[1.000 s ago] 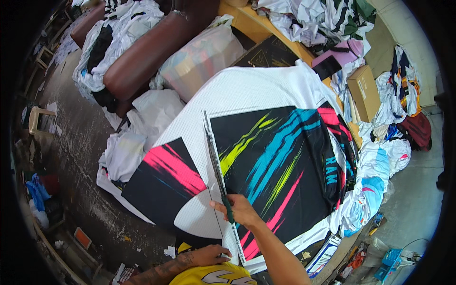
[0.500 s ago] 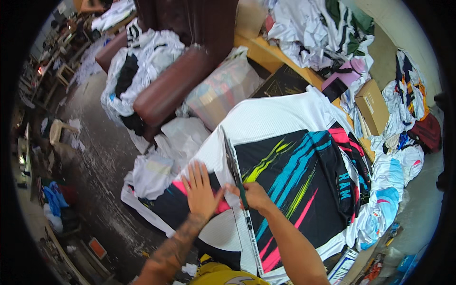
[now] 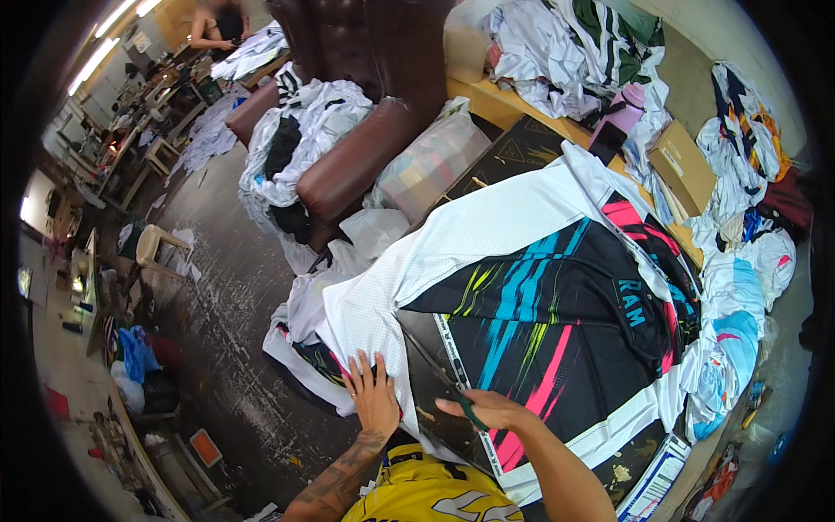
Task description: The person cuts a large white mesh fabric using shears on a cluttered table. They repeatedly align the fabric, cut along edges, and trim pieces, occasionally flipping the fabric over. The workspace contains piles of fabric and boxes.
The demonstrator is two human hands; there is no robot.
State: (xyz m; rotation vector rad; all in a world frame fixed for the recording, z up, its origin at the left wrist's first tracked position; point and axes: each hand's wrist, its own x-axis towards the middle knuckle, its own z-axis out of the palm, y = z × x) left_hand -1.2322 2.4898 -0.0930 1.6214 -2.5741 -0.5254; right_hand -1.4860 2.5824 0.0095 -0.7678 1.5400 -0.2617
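Note:
My right hand (image 3: 500,411) is wrapped around the green handle of a pair of scissors (image 3: 470,405). The blades point away and to the left, beside the printed edge strip of a black fabric panel (image 3: 600,287) with blue, pink and yellow streaks. My left hand (image 3: 374,396) lies with fingers spread on white mesh fabric (image 3: 370,317), left of the scissors. A gap between the white fabric and the black panel bares the dark tabletop (image 3: 426,329). Another dark printed piece (image 3: 315,361) shows left of my left hand.
A brown armchair (image 3: 344,174) heaped with white cloth stands beyond the table, next to a filled plastic bag (image 3: 435,161). A cardboard box (image 3: 681,168), a purple bottle (image 3: 619,116) and garment piles line the right. Another person (image 3: 219,30) is at the far left.
The scissors and my right hand have come nearer to me. The white fabric has parted from the black panel's edge and lies folded leftward. My left hand has moved nearer too.

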